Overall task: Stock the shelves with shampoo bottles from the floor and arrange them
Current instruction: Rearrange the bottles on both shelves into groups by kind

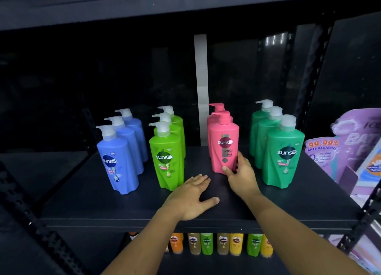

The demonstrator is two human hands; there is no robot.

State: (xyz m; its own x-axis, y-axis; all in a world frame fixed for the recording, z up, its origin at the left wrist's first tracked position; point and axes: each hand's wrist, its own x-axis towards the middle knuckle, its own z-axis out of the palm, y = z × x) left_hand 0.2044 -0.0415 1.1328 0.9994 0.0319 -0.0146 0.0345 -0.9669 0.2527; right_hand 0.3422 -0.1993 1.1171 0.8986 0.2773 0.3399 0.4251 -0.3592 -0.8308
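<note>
Currently I note R hand [241, 172] pinching front pink bottle [224, 143] at base, thumb on label side, L hand [190, 198] flat on shelf [103, 208], fingers spread, bottle upright.

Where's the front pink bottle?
Head view: the front pink bottle stands right of centre on the shelf, between the lime row and dark green row, held by the right hand.
</note>
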